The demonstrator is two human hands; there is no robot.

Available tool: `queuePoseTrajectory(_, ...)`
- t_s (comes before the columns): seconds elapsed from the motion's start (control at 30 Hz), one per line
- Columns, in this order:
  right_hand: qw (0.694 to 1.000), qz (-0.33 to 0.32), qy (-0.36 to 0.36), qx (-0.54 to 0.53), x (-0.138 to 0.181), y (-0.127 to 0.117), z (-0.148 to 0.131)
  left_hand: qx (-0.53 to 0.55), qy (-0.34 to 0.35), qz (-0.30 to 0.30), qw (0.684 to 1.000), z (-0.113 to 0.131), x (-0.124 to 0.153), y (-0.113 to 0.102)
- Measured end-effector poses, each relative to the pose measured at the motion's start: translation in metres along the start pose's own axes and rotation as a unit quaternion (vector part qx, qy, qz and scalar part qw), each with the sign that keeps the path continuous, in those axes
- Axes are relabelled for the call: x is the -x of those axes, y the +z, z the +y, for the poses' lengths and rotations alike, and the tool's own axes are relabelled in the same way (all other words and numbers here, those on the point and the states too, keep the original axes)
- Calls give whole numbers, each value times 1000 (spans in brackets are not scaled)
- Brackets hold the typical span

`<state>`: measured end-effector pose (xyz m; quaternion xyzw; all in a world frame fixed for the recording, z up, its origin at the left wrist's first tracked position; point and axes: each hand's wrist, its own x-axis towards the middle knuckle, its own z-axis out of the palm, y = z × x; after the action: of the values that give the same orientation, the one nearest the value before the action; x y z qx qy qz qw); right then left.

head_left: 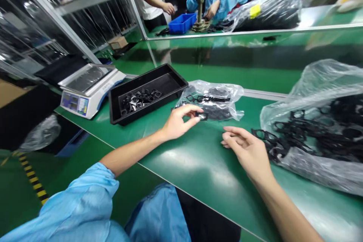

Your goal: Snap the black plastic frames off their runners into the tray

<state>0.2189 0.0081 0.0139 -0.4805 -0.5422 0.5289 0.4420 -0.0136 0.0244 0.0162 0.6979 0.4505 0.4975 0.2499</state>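
Left hand (pixel 178 123) pinches black part (pixel 202 116) — bench edge (pixel 181 191) below.

Nothing can be read (lettering on the digital scale (pixel 74 104) is too small).

a small black plastic part (pixel 202 116), flat and angular, sits pinched between the fingertips of the left hand (pixel 180 123).

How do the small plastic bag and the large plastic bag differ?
The small plastic bag is far smaller than the large plastic bag. The small plastic bag lies low beyond the left hand, while the large plastic bag billows up beside the right hand. The small bag holds few black parts; the large bag holds a big heap. Both are clear.
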Motion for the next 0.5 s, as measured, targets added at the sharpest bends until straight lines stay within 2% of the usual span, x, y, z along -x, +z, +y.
queuePoseTrajectory(0.1,1000,-4,-22,15,2,-2,0,-134,10,87,987,-5,-8,-63)
queuePoseTrajectory(0.2,998,-16,-45,48,5,-1,0,-294,-37,169,940,-16,-8,-130)
queuePoseTrajectory(0.23,996,-20,-56,67,6,-2,-1,-344,-58,158,924,-19,-6,-148)
queuePoseTrajectory(0.3,989,-18,-89,115,7,-4,-5,-404,-83,83,907,-23,0,-175)
queuePoseTrajectory(0.33,983,-9,-110,144,8,-6,-8,-417,-79,66,903,-23,4,-182)
queuePoseTrajectory(0.4,965,10,-144,218,9,-15,-15,-422,-54,75,902,-17,12,-184)
queuePoseTrajectory(0.47,934,-9,-144,326,9,-27,-23,-405,-33,86,910,-7,18,-173)
queuePoseTrajectory(0.5,911,-40,-131,390,10,-33,-26,-392,-27,67,917,-2,19,-164)
